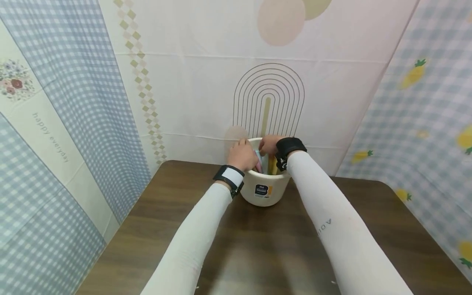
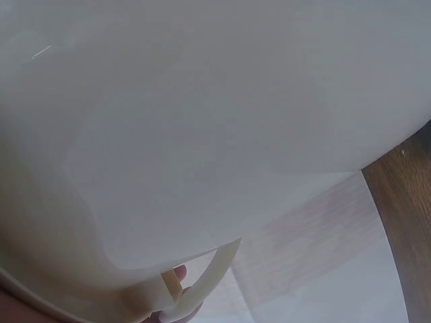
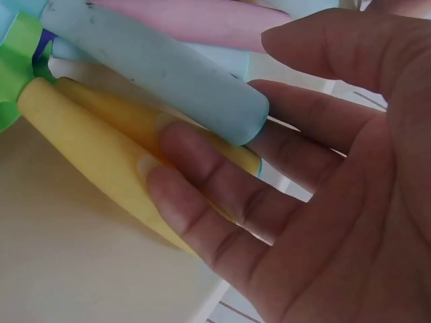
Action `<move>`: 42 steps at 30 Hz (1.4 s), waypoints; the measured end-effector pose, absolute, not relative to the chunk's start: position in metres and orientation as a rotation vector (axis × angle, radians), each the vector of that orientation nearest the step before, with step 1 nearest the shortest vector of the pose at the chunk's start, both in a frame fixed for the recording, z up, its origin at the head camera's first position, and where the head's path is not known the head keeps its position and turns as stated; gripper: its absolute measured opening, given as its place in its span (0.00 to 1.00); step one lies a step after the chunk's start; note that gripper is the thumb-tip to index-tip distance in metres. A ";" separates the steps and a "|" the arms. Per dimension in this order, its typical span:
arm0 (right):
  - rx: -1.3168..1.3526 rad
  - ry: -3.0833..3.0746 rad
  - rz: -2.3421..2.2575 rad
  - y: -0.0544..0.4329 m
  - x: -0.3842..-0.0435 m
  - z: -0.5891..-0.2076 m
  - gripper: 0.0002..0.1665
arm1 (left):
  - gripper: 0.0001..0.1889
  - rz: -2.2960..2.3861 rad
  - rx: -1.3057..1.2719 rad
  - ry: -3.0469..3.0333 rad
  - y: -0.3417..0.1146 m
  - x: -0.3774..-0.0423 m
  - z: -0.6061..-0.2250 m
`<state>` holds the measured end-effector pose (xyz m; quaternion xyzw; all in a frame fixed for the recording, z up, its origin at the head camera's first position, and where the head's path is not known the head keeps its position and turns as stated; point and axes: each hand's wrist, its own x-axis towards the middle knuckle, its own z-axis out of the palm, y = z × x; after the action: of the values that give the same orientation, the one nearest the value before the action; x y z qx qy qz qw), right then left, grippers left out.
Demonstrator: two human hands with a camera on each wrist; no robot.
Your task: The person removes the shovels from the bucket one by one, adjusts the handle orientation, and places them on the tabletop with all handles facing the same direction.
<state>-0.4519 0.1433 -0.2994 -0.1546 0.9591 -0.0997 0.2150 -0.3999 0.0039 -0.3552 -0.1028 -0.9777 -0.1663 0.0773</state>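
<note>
A white bucket (image 1: 245, 190) with a label on its front stands at the back of the table, holding several coloured, tapered, pin-like pieces. My left hand (image 1: 242, 155) grips the bucket's left rim; in the left wrist view its fingertips (image 2: 180, 272) show beside the pale handle (image 2: 212, 279). Over the bucket's right side, my right hand (image 1: 270, 144) reaches in. In the right wrist view its fingers are spread, with two fingertips against a yellow piece (image 3: 87, 128). A light blue piece (image 3: 161, 74) lies by the other fingers, and a pink piece (image 3: 195, 20) is beyond.
Beneath the bucket is a dark wooden table (image 1: 177, 200) with rounded back corners. A patterned white cloth (image 1: 191, 94) hangs right behind the bucket. Checked cloths hang at both sides. A green part (image 3: 20, 60) shows among the pieces.
</note>
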 end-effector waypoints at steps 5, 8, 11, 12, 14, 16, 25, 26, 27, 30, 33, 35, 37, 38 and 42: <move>-0.461 2.690 -0.219 0.141 -0.452 -0.302 0.25 | 0.33 -0.495 -0.307 -2.936 0.005 -0.397 -0.354; -0.503 2.696 -0.185 0.140 -0.449 -0.301 0.24 | 0.35 -0.514 -0.308 -2.935 0.005 -0.395 -0.354; -0.521 2.701 -0.156 0.138 -0.444 -0.295 0.24 | 0.40 -0.533 -0.305 -2.934 0.005 -0.396 -0.354; -0.517 2.702 -0.153 0.137 -0.443 -0.293 0.24 | 0.39 -0.535 -0.304 -2.932 0.005 -0.396 -0.353; -0.520 2.700 -0.148 0.136 -0.439 -0.289 0.24 | 0.40 -0.533 -0.302 -2.929 0.004 -0.397 -0.353; -0.523 2.695 -0.139 0.136 -0.436 -0.285 0.23 | 0.37 -0.522 -0.306 -2.925 0.004 -0.398 -0.353; -0.600 2.687 -0.119 0.136 -0.422 -0.271 0.18 | 0.32 -0.501 -0.294 -2.918 -0.003 -0.403 -0.352; -0.609 2.689 -0.121 0.137 -0.420 -0.270 0.18 | 0.33 -0.505 -0.296 -2.918 -0.003 -0.403 -0.352; -0.624 2.693 -0.116 0.139 -0.416 -0.268 0.18 | 0.33 -0.507 -0.300 -2.920 -0.003 -0.403 -0.353; -0.691 2.707 -0.071 0.139 -0.406 -0.261 0.18 | 0.34 -0.513 -0.298 -2.924 -0.006 -0.405 -0.353; -0.783 2.724 -0.017 0.140 -0.396 -0.254 0.18 | 0.35 -0.526 -0.287 -2.927 -0.007 -0.406 -0.353; -0.845 2.734 0.005 0.142 -0.391 -0.251 0.18 | 0.35 -0.527 -0.279 -2.926 -0.008 -0.407 -0.353; -0.887 2.750 0.005 0.146 -0.386 -0.247 0.17 | 0.36 -0.516 -0.278 -2.930 -0.007 -0.407 -0.353; -0.900 2.759 0.000 0.149 -0.384 -0.244 0.17 | 0.36 -0.512 -0.280 -2.931 -0.006 -0.406 -0.354; -0.928 2.806 -0.054 0.161 -0.377 -0.234 0.16 | 0.36 -0.507 -0.293 -2.933 -0.004 -0.407 -0.355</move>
<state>-0.3765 0.1609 -0.2340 -0.3126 0.9452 -0.0181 0.0927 -0.4067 -0.0037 -0.3554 -0.0976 -0.9779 -0.1690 0.0754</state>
